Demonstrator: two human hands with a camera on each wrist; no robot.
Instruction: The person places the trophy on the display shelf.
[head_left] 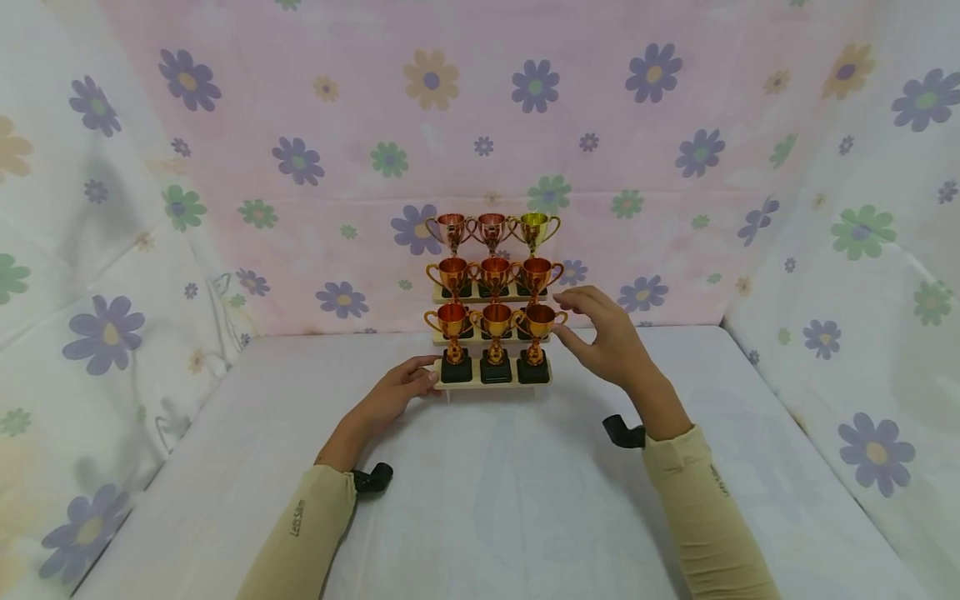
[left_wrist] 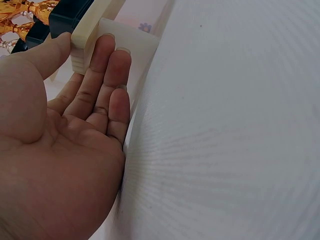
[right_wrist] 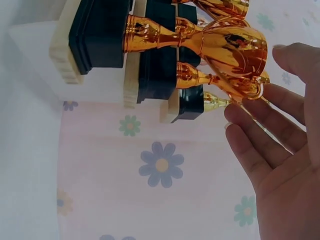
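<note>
A three-tier display stand [head_left: 512, 385] of pale wood shelves holds small trophies with black bases, three to a shelf. The lower two rows are orange-gold; on top are two rose-coloured cups and one yellow-gold trophy [head_left: 535, 225]. My left hand [head_left: 390, 395] grips the lowest shelf's left end, thumb at its upper edge and fingers [left_wrist: 118, 67] underneath and behind. Beside the right column, my right hand [head_left: 606, 343] is held with loosely bent fingers around the air near the front right trophy [right_wrist: 237, 47]. Whether a fingertip touches a trophy handle I cannot tell.
A white cloth covers the table [head_left: 480, 500]. Behind the stand hangs a pink flowered backdrop [head_left: 480, 100], with white flowered cloth walls at left and right. Black wrist mounts [head_left: 373, 477] sit at both sleeve cuffs.
</note>
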